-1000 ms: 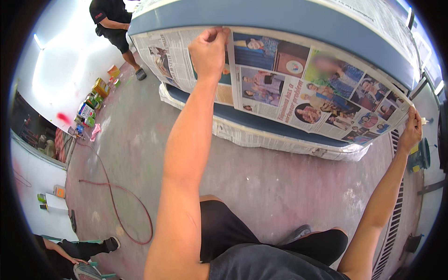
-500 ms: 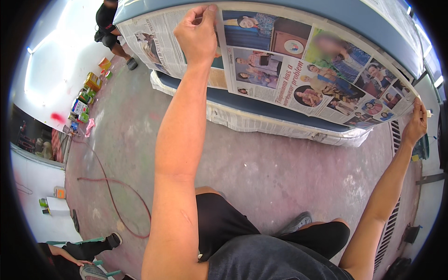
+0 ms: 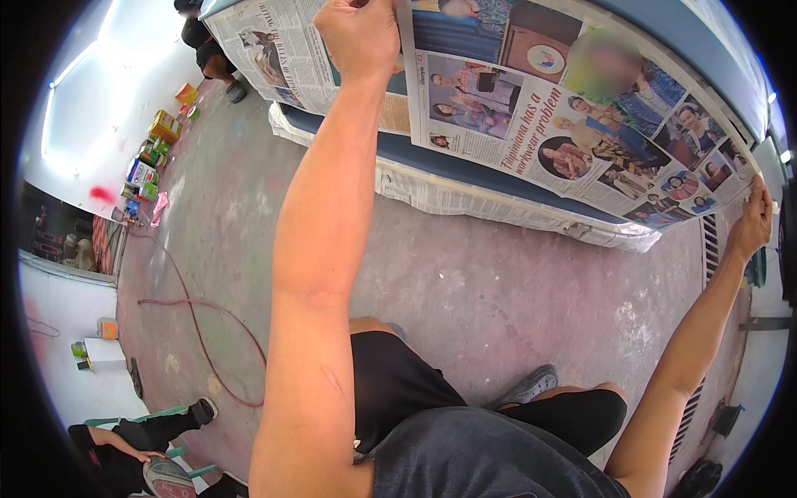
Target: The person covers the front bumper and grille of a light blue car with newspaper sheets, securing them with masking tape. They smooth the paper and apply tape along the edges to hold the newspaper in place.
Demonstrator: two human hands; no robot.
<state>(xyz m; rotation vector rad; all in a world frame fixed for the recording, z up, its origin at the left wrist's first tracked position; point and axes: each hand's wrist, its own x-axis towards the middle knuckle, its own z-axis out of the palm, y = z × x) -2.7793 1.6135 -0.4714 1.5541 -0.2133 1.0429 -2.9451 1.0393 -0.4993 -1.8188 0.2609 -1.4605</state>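
Observation:
A large newspaper sheet with colour photos hangs against a blue-grey panel, possibly a vehicle's body. My left hand, at the top of the picture, pinches the sheet's upper left part, its fingertips partly cut off by the frame. At the far right, my right hand grips the lower right corner with closed fingers. Left of my left hand, a second newspaper sheet covers the panel. Below both sheets, a strip of blue surface shows above a paper-wrapped lower edge.
A red hose curls across the concrete floor at left. Paint cans line the left wall. One person stands at the upper left; another sits at the lower left. A floor grate runs along the right.
The view has shifted a little, so the panel and sheet sit higher and further right in the picture. Both hands keep hold of the newspaper sheet.

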